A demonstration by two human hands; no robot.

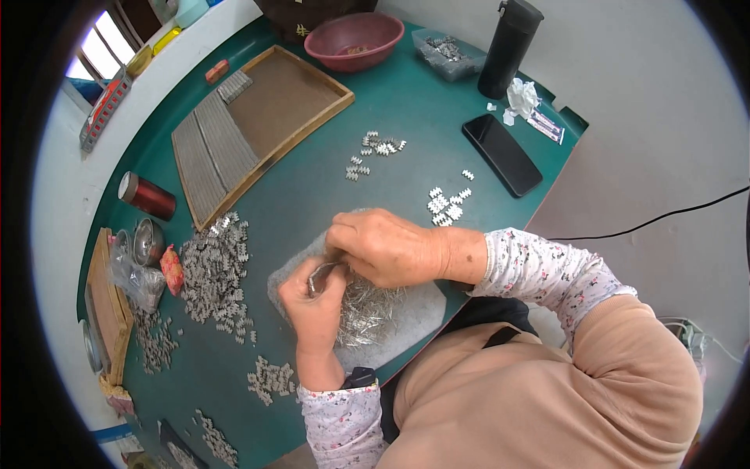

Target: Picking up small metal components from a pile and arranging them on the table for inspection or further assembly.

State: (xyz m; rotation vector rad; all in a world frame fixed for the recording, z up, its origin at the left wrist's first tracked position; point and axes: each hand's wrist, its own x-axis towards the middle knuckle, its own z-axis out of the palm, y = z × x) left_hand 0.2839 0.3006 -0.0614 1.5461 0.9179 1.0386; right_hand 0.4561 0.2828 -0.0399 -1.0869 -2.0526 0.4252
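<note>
Nearest, at the table's (328,187) near edge, the left hand (315,301) pinches a small metal piece (320,275) over a grey felt pad (406,313) strewn with thin silvery pins (366,311), while the right hand (387,246) curls closed beside it, fingertips at that piece. Best, I judge, to keep both hands low over the soft pad so pins cannot roll. Farther off lie toothed metal clips (215,270), a wooden tray (289,102) and a pink bowl (355,39).
</note>
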